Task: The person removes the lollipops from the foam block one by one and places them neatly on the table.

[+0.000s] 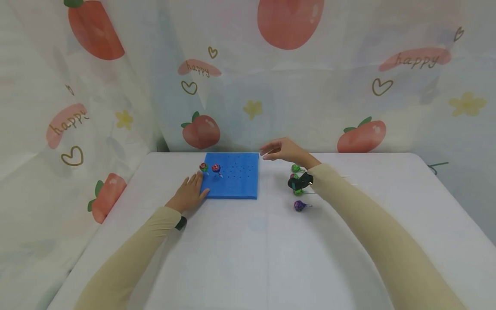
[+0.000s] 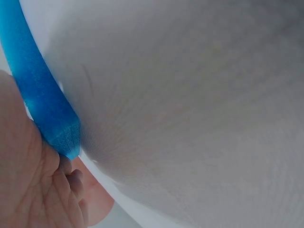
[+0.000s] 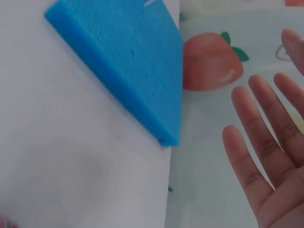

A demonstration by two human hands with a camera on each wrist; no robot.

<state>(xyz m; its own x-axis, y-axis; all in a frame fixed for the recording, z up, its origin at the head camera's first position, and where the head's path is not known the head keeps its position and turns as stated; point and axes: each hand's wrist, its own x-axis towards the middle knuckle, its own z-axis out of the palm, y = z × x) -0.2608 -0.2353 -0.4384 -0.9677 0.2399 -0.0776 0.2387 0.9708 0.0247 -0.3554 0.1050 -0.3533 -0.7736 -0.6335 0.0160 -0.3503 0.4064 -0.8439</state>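
A blue foam board (image 1: 236, 187) dotted with small holes lies flat on the white table. Two wrapped lollipops stand in its left part: one green and red (image 1: 203, 167), the other red and purple (image 1: 216, 168). My left hand (image 1: 188, 193) rests at the board's left edge, fingers straight and thumb on the near left corner; the left wrist view shows the palm against the foam edge (image 2: 45, 90). Raised beyond the board's right side, my right hand (image 1: 284, 150) holds nothing, its fingers (image 3: 259, 123) spread and relaxed in the right wrist view.
Right of the board lie several lollipops, among them a purple one (image 1: 299, 206) nearest me and a green one (image 1: 296, 168) at the back. My right wrist strap (image 1: 300, 181) partly covers the others. A printed curtain (image 1: 310, 94) hangs behind the table (image 1: 232, 249).
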